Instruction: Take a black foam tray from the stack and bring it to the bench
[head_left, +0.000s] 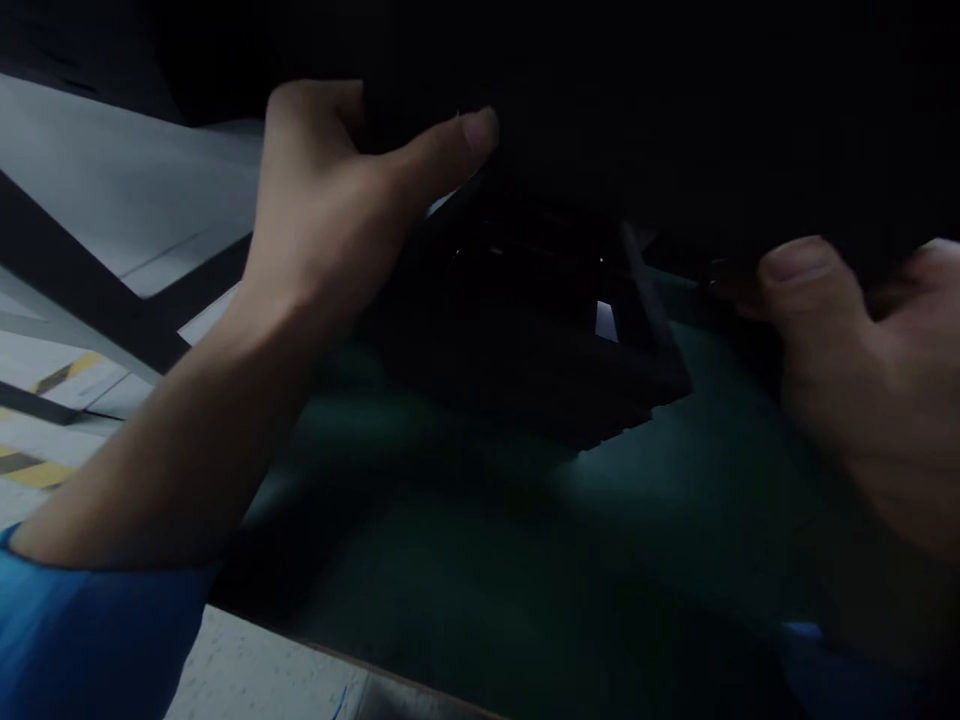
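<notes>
Head view | left hand (330, 215), right hand (862, 380) clasp dark object (525, 330) | no legible writing

Bright blue sleeves on both forearms, bare left hand (322, 210) and right hand (862, 370)

No text, label, brand or number can be read anywhere in this dark, blurred view. The only sign-like marking is the yellow-and-black hazard striping (45, 420) on the pale floor at the left edge, and it carries no lettering. A small bright patch (604, 320) on the black object on the green worktop (675, 500) could be a sticker or a reflection; nothing on it is legible.
</notes>
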